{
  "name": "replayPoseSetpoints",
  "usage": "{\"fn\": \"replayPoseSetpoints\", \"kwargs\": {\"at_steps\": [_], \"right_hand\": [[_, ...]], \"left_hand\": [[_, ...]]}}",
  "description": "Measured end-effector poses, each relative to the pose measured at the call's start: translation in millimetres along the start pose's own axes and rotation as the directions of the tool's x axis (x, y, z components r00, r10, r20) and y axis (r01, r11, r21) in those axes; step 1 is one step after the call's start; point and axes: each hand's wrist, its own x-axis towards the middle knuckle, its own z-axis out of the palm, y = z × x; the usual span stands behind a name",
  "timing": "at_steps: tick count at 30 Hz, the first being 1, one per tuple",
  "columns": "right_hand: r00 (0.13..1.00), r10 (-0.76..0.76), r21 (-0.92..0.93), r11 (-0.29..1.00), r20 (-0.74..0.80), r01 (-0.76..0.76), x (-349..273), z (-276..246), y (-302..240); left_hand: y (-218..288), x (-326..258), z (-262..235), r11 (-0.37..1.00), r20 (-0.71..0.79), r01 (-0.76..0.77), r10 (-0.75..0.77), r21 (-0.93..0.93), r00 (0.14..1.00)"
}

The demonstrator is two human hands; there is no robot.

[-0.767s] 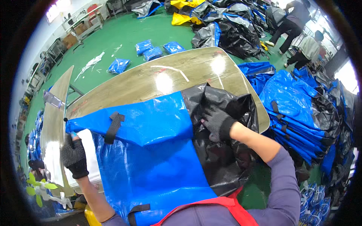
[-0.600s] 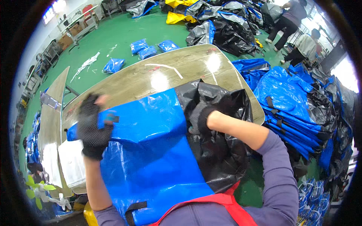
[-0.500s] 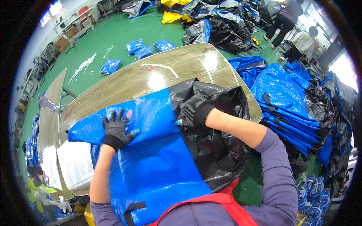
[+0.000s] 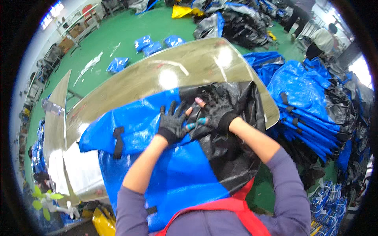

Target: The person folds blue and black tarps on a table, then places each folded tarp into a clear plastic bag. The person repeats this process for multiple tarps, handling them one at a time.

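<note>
A folded sheet of blue and black coated tarpaulin (image 4: 177,165) lies over the near side of the table and hangs toward my body. My left hand (image 4: 174,122), in a dark knit glove with some bare fingertips, presses flat on the blue part close to the black seam. Spread out on the black part, my right hand (image 4: 217,110) wears a matching glove. The two thumbs almost meet, and neither hand grips anything. A short black strap (image 4: 118,142) shows on the blue layer left of my left hand.
The wood-patterned table (image 4: 138,76) has rounded corners. Folded blue tarpaulins (image 4: 301,90) are stacked at its right. Blue packets (image 4: 152,48) lie on the green floor beyond, before a heap of black and silver sheets (image 4: 244,33). Two people (image 4: 323,41) are at the far right.
My left hand has slid right across the blue part toward my right hand. My right hand has flattened and spread its fingers. A black strap has come into sight on the left.
</note>
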Motion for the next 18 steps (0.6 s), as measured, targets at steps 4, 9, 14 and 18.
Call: {"fn": "replayPoseSetpoints", "kwargs": {"at_steps": [4,9,14,18], "right_hand": [[0.999,0.044,-0.157,0.987,0.0,-0.044,-13.4,18.7,6.2],[0.986,-0.163,0.122,0.979,-0.031,0.165,-22.3,26.7,22.4],[0.957,-0.239,0.009,0.97,0.165,0.241,-38.6,-68.7,7.6],[0.767,-0.388,0.532,0.844,0.512,0.071,-119.7,-137.4,-18.4]], "left_hand": [[-100.9,-94.8,-54.2,0.897,0.02,0.435,-0.437,0.078,0.899],[-156.2,-197.8,-90.5,0.613,0.272,0.692,-0.79,0.383,0.549],[-64.2,-109.4,-84.8,0.963,-0.023,0.157,-0.166,-0.217,0.986],[33.7,-14.2,-66.4,0.902,0.049,-0.271,0.304,-0.335,0.951]]}}
